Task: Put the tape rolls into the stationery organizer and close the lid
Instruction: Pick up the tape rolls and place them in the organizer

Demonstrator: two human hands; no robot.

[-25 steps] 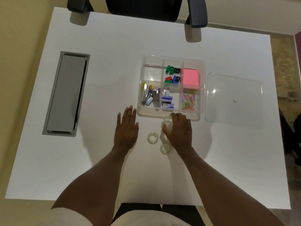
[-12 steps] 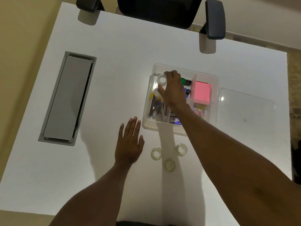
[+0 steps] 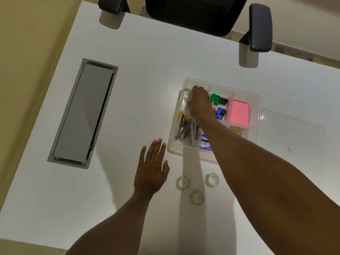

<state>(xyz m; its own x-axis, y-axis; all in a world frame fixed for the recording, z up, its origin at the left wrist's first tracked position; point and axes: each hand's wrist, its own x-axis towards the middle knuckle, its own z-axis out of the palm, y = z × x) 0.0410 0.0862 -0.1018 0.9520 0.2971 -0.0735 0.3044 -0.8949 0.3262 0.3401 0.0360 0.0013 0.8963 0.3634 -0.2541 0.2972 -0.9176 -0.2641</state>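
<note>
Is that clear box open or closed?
Open. The organizer shows its compartments uncovered; its lid lies flat beside it.

A white table [image 3: 128,70] fills the view. A grey cable hatch [image 3: 83,113] is set into it at nine o'clock. A black office chair [image 3: 189,13] stands at twelve o'clock, over beige floor [image 3: 22,43].

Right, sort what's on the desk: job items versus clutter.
Job:
- three tape rolls on the desk
- tape roll at the right hand
- organizer
- lid

Lying about:
- cable hatch
- chair
- staplers, sticky notes, already stored
</note>
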